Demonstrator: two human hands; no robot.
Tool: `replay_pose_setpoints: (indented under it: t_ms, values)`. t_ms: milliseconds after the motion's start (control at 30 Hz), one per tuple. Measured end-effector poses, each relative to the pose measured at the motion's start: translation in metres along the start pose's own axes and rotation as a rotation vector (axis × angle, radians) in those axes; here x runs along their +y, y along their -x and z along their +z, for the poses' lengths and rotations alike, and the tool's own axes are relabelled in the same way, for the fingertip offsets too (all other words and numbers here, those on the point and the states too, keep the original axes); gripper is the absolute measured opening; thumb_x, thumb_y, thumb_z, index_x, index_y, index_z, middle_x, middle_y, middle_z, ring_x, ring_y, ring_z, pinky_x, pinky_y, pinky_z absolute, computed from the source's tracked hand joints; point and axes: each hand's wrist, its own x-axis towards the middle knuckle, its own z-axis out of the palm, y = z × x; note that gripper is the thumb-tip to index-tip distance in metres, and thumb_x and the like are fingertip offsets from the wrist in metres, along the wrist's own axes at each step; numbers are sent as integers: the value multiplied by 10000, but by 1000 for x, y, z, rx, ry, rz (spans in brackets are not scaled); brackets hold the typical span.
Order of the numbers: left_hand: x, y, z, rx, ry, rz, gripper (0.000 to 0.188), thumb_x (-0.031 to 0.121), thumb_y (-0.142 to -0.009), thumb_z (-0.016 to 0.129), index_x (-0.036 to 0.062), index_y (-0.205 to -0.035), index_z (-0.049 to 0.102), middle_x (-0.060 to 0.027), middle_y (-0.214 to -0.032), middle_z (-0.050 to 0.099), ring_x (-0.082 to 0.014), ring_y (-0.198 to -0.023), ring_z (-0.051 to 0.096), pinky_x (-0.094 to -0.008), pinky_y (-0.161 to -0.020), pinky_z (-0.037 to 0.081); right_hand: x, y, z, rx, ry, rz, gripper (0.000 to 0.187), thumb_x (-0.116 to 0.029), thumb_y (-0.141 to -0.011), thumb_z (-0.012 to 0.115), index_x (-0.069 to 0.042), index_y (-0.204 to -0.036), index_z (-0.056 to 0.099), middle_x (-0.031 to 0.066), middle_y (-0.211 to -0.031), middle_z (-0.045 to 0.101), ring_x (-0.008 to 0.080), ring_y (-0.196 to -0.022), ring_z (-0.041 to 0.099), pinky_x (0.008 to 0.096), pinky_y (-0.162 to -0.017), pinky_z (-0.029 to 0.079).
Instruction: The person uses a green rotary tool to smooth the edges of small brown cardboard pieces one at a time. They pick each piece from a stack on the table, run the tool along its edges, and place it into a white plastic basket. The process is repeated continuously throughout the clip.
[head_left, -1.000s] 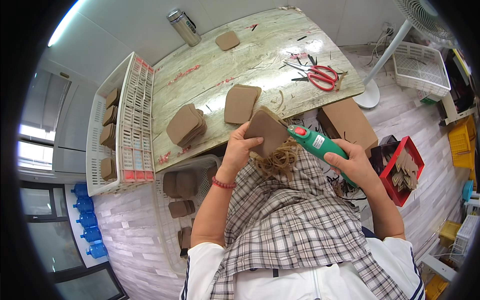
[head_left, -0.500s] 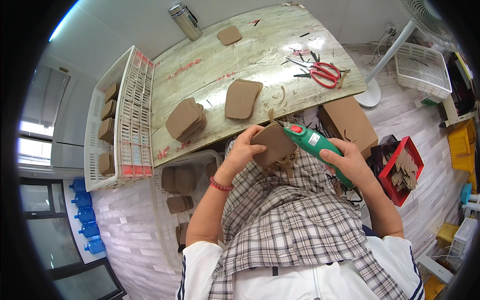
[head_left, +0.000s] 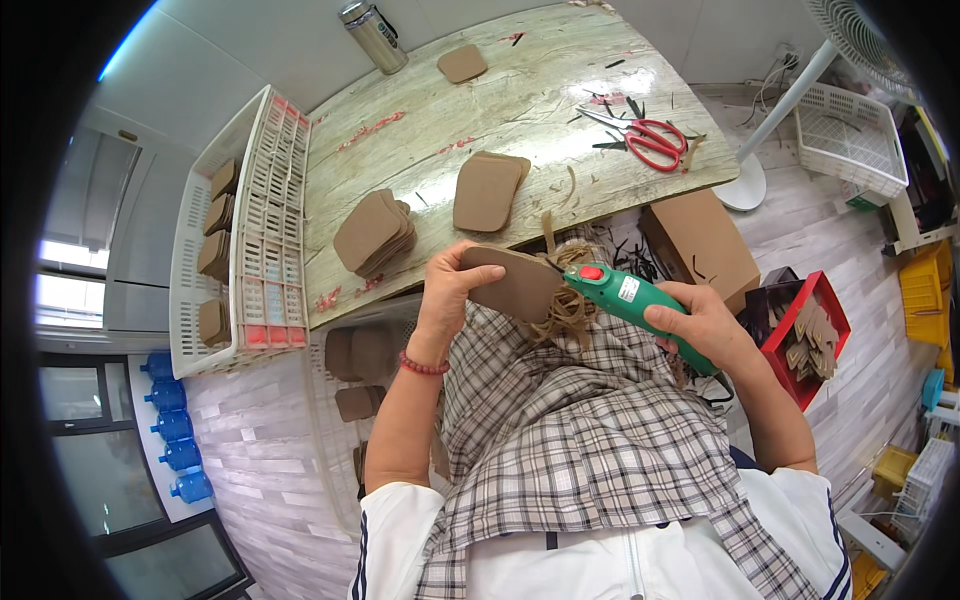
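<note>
The long wooden worktable (head_left: 520,110) is occupying the upper middle of the view, running from the left basket to the floor fan on the right. A white slotted plastic basket (head_left: 262,230) is standing against the table's left end, with brown pieces lying in its compartments. A plaid cloth (head_left: 590,440) is covering the person's lap below the table edge. A closed cardboard box (head_left: 705,245) is sitting on the floor just right of the lap, and a red bin (head_left: 805,335) with brown offcuts is standing beside it. A white wire basket (head_left: 850,135) is resting farther right, near the fan pole.

On the table, a stack of brown rounded pieces (head_left: 372,232) is lying near the front edge, and a second, smaller stack (head_left: 487,190) is lying to its right. Red-handled scissors (head_left: 650,140) are lying well apart, toward the right end. A metal flask (head_left: 372,35) is lying at the far edge.

The left hand (head_left: 450,290) is gripping a brown rounded piece (head_left: 515,285) by its left edge, fingers curled around it, holding it above the lap. The right hand (head_left: 700,320) is wrapping closed around a green electric cutter (head_left: 635,300), whose tip is touching the piece's right edge. Curled brown trimmings (head_left: 568,315) are hanging just beneath the contact point.
</note>
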Motion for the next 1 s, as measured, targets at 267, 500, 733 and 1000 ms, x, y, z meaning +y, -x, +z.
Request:
replay_pose_setpoints:
  t_ms: [267, 500, 733, 1000]
  values:
    - [-4, 0, 8, -54, -37, -93, 190, -53, -723, 735, 4, -896, 681, -52, -841, 701, -104, -728, 643, -249, -682, 522, -3, 2, 8, 13, 20, -29, 369, -286, -892, 663, 30, -1076, 617, 3, -727, 551, 66, -586, 513, 229, -526, 436]
    - [4, 1, 20, -175, -125, -157, 204, -52, -719, 735, 1, -909, 682, -35, -835, 690, -97, -733, 633, -239, -685, 517, -3, 0, 9, -2, 43, -14, 410, -298, -877, 686, 36, -1107, 632, 26, -793, 581, 72, -624, 533, 231, -540, 453]
    - [10, -2, 21, -274, -219, -238, 212, -76, -708, 726, 7, -892, 662, -36, -827, 684, -110, -749, 633, -238, -709, 507, -6, -10, 18, -16, 22, -43, 396, -308, -870, 692, 30, -1070, 644, 24, -755, 587, 67, -599, 525, 227, -531, 441]
    - [46, 0, -11, -23, -218, 1, 335, -56, -752, 669, 46, -1070, 633, -48, -982, 669, -134, -889, 636, -275, -808, 523, -18, -28, 37, 6, -109, -110, 378, -314, -891, 671, 21, -1062, 633, 13, -749, 580, 65, -598, 521, 221, -531, 438]
